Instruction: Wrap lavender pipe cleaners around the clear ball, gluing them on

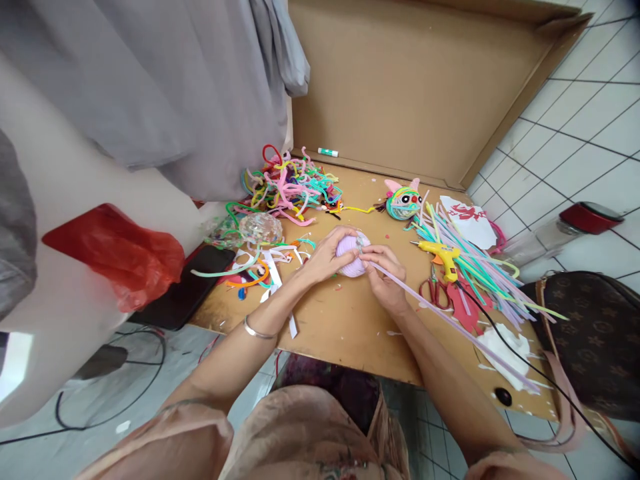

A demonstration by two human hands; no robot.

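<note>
A lilac ball, wound round with pipe cleaner, is held just above the table between both hands. My left hand closes round its left side, with the thumb across the front. My right hand pinches a long lilac pipe cleaner against the ball's right side. The loose end of that pipe cleaner slants down to the right, over my right forearm. A small greyish patch shows near the top of the ball, between the fingers.
Right of my hands lie a yellow glue gun, red-handled scissors and straight pipe cleaners. A finished striped animal head sits behind. Tangled pipe cleaners are heaped at the back left. A brown handbag stands at the right edge.
</note>
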